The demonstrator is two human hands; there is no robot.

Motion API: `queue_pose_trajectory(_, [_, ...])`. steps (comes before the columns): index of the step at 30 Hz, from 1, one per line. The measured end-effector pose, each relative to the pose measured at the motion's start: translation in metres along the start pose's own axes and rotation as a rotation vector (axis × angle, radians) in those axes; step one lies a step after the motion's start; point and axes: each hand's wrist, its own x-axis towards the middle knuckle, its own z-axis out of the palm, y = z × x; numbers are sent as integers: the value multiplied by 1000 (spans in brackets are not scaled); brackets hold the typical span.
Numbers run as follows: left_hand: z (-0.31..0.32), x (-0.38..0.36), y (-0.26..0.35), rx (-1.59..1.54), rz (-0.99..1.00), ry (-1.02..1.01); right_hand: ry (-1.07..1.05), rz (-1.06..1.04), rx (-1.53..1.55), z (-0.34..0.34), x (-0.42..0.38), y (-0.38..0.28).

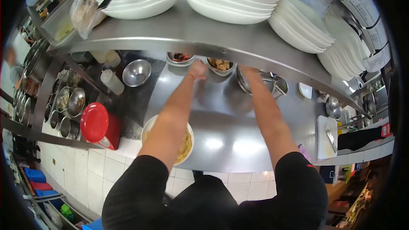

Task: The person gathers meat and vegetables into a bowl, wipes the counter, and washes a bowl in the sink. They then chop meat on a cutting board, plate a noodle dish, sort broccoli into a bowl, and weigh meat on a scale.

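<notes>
Both my arms stretch forward over the steel counter [221, 121] to beneath the shelf. My left hand [197, 69] looks curled closed between two bowls; what it grips, if anything, is hidden. On its left is a bowl of red and dark food [180, 63]. On its right sits a bowl of brown chunky food [219, 70]. My right hand [248, 71] is partly under the shelf edge, beside the brown food and some metal pots [268, 84]; its fingers are hidden. Below my left forearm stands a white bowl of yellowish food [185, 148].
The steel shelf [204, 42] crosses above my hands, bearing stacked white bowls [232, 2] and plates [300, 27]. A metal bowl [136, 73], squeeze bottle [112, 81] and red container [106, 127] stand left. A cutting board with a knife [326, 138] lies right. Other people are farther off.
</notes>
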Motion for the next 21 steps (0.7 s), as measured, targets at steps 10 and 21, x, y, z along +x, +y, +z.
queue_pose_trajectory(10, [-192, -268, -49, 674, -232, -392, -172, 1069, 1347, -54, -322, -45])
queue_pose_trajectory(21, [-161, -382, -158, -230, -205, 371, -420, 641, 1749, -16, -27, -351])
